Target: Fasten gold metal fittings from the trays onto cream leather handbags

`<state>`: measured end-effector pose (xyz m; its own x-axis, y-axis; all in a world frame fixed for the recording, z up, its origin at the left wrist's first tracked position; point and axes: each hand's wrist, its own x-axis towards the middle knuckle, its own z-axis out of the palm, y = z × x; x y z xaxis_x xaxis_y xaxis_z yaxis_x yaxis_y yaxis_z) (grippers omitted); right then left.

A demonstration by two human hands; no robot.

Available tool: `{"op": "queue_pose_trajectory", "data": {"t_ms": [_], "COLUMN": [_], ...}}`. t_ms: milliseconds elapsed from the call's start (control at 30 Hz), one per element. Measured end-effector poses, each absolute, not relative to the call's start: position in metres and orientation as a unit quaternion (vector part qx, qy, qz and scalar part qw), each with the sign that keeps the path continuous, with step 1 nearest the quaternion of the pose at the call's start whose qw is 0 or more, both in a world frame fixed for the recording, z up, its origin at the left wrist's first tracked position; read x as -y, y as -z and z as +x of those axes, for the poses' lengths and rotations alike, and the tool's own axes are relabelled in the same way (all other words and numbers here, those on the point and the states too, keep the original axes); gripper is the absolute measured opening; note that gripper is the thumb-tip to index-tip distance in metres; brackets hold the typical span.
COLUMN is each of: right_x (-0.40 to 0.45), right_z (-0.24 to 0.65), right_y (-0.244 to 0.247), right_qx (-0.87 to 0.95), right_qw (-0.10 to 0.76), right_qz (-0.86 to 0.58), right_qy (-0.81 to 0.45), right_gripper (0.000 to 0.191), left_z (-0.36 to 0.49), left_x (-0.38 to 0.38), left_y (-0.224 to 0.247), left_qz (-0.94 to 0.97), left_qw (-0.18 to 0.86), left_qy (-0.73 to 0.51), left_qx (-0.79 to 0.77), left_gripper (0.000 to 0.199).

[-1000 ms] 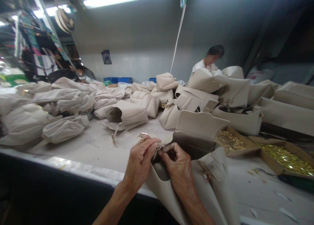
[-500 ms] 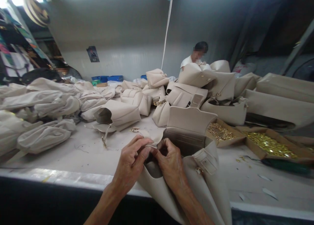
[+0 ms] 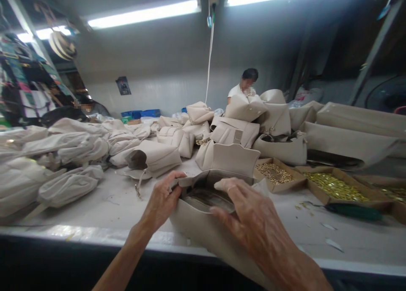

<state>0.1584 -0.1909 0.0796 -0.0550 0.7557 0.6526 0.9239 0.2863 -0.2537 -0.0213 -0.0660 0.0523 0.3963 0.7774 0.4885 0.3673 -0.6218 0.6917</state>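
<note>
A beige handbag (image 3: 199, 227) stands at the table's near edge, its mouth towards me and its flap (image 3: 234, 159) raised at the back. My left hand (image 3: 162, 201) is closed on the left end of the bag's rim, thumb and fingers pinching the material there. My right hand (image 3: 253, 217) hovers over the right side of the mouth, thumb and fingers apart, with nothing visible in it. Whether its thumb touches the near rim, I cannot tell. The dark lining shows between the hands. The right end of the bag is hidden behind my right hand.
Several beige bags (image 3: 163, 157) pile up beyond and to the right. Soft pale bags (image 3: 69, 185) heap on the left. Cardboard boxes of gold hardware (image 3: 336, 187) and a green-handled tool (image 3: 353, 212) lie at right. Two people sit at the far side.
My right hand has let go of the rim near my left hand, moved right and spread open. The bag has turned, and the camera has tilted up.
</note>
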Motion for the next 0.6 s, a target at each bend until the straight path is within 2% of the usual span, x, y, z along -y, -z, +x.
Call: {"op": "queue_pose_trajectory", "data": {"t_ms": [67,100,167,267,400,500,600], "right_x": [0.196,0.197,0.201,0.214,0.232,0.239,0.255], "right_z": [0.161,0.162,0.161,0.153,0.132,0.124,0.135], "right_y": [-0.07,-0.065,-0.058,-0.054,-0.057,-0.074,-0.112], "right_qx": [0.749,0.758,0.764,0.782,0.769,0.792,0.781], "right_qw": [0.284,0.253,0.212,0.197,0.189,0.218,0.367], "right_qz": [-0.577,-0.576,-0.575,-0.532,-0.521,-0.488,-0.454], "right_qy": [0.161,0.174,0.202,0.257,0.319,0.294,0.222], "right_gripper": [0.05,0.056,0.053,0.04,0.043,0.026,0.013], "left_z": [-0.021,-0.021,-0.022,-0.023,-0.022,-0.022,-0.022], "left_x": [0.061,0.059,0.057,0.055,0.054,0.052,0.047], "left_y": [-0.055,-0.056,-0.057,-0.058,-0.057,-0.061,-0.076], "left_qz": [0.808,0.814,0.826,0.841,0.86,0.863,0.859], "left_qw": [0.241,0.239,0.236,0.225,0.21,0.206,0.217], "left_qy": [-0.406,-0.399,-0.388,-0.381,-0.373,-0.374,-0.379], "left_qx": [-0.351,-0.347,-0.334,-0.31,-0.276,-0.271,-0.269], "left_gripper": [0.021,0.021,0.021,0.022,0.022,0.02,0.018]}}
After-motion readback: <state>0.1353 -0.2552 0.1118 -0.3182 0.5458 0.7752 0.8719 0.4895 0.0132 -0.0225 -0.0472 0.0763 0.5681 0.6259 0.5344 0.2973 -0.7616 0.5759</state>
